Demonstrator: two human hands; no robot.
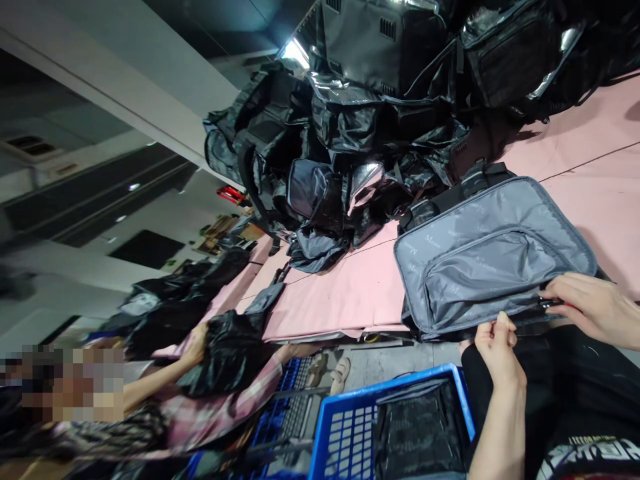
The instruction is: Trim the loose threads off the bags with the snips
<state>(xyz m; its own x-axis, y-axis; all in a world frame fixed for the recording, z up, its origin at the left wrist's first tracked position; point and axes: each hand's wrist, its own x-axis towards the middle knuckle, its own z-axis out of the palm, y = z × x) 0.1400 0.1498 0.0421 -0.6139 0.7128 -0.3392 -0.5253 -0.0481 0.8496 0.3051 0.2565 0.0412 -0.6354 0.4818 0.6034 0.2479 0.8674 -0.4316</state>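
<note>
A black backpack lies on the pink tabletop, its grey printed lining turned up and a rounded pocket shape showing on it. My left hand pinches the near edge of the bag between thumb and fingers. Just to its right, my right hand is closed round a small tool with a dark metallic end and a bit of red. The tool's tip is at the bag's near edge; most of it is hidden in my fingers, so its exact kind does not show.
Black bags are heaped across the back of the pink table. Below the table's near edge stands a blue plastic basket holding a folded dark bag. At left, a co-worker in a pink checked sleeve handles another black bag.
</note>
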